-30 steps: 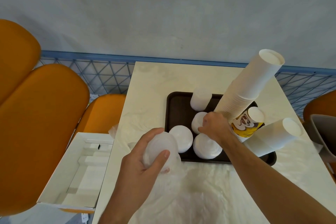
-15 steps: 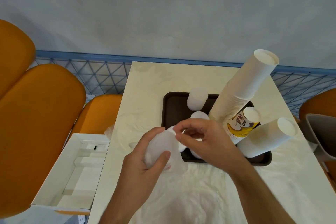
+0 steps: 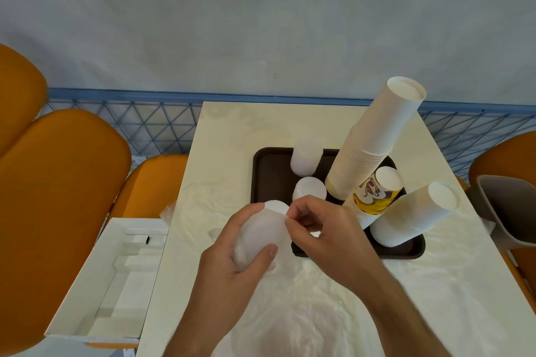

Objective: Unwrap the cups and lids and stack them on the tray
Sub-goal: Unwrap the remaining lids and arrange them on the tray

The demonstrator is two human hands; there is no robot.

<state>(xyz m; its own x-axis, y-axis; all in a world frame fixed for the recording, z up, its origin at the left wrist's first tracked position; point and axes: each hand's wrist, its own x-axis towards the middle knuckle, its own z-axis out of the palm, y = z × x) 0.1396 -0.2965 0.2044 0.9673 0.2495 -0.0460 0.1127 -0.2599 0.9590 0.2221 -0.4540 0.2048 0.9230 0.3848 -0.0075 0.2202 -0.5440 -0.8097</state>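
Note:
My left hand (image 3: 232, 264) grips a stack of white lids (image 3: 261, 233) still in thin clear plastic wrap, held over the table in front of the dark brown tray (image 3: 268, 171). My right hand (image 3: 322, 233) pinches the wrap at the top edge of that stack. On the tray stand two stacks of white lids (image 3: 309, 188), a tall leaning stack of white cups (image 3: 374, 142), a stack of yellow printed cups (image 3: 377, 194) and a shorter stack of white cups (image 3: 414, 214). My hands hide the tray's front left part.
Crumpled clear plastic wrap (image 3: 304, 322) lies on the cream table (image 3: 232, 136) near me. An open white cardboard box (image 3: 110, 278) sits to the left on an orange seat (image 3: 58, 197). A grey bin (image 3: 510, 211) stands at the right edge. A blue wire fence (image 3: 145, 124) runs behind.
My right hand left the lids on the tray, came back to the wrapped stack in my left hand and now pinches the wrap at its top.

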